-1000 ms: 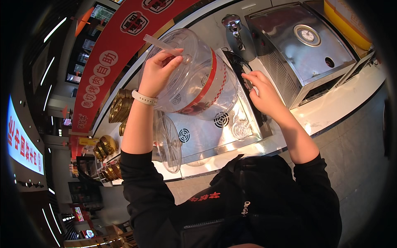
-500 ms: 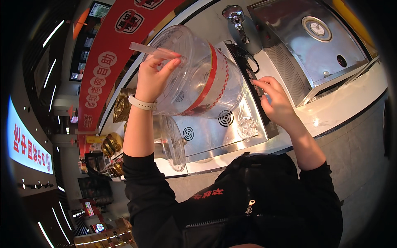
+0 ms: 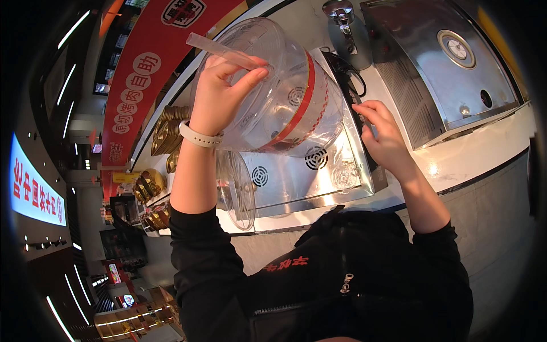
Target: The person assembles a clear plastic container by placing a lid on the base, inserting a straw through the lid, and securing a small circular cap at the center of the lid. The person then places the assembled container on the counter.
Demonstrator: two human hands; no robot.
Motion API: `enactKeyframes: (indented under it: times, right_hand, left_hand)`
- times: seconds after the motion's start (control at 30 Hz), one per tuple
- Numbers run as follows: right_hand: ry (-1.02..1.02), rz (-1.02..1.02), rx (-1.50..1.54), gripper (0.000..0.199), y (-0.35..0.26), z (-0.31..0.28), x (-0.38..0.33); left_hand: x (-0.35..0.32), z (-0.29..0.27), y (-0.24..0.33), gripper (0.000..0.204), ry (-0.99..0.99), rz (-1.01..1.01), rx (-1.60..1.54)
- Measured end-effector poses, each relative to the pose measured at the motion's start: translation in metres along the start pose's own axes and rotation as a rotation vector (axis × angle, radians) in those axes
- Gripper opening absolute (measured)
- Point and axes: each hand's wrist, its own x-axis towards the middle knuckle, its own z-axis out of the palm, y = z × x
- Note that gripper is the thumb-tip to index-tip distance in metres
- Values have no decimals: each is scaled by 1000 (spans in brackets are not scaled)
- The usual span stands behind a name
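My left hand (image 3: pixel 219 94), with a white band on its wrist, pinches a translucent tube (image 3: pixel 219 48). The tube slants across the round end of a large clear plastic tank (image 3: pixel 285 68) with a red band. That tank is tilted above a stainless-steel base (image 3: pixel 285 194). To the right, my right hand (image 3: pixel 384 134) has its thumb and fingers apart and holds nothing visible. Its fingertips are close to the dark strip (image 3: pixel 373 171) along the base; contact cannot be made out. A clear round lid (image 3: pixel 239 191) stands on edge below my left forearm.
A small clear plastic piece (image 3: pixel 345 175) lies on the base's near right corner. Farther right stands a metal machine with a dial (image 3: pixel 456 48). Behind are a grey thermal jug (image 3: pixel 350 43) and a black cable (image 3: pixel 360 82). Gold-coloured dishes (image 3: pixel 165 134) are at the left.
The tank and tube appear slightly higher and farther right, with my left hand still pinching the tube. My right hand has shifted only a little. The whole view has also moved slightly.
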Motion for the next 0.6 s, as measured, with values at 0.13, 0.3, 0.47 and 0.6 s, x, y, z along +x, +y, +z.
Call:
enactKeyframes:
  times: [0.13, 0.3, 0.47, 0.6]
  right_hand:
    - [-100, 351, 183, 39, 25, 13, -2]
    - [-66, 652, 390, 45, 74, 21, 4]
    - [80, 752, 504, 45, 94, 29, 19]
    - [89, 718, 577, 49, 87, 43, 44]
  left_hand:
    - [-3, -5, 1, 34, -42, -102, -5]
    - [-55, -34, -7, 65, 327, -195, -350]
    - [-127, -32, -51, 65, 742, -661, -483]
    - [-165, -5, -94, 66, 718, -956, -965]
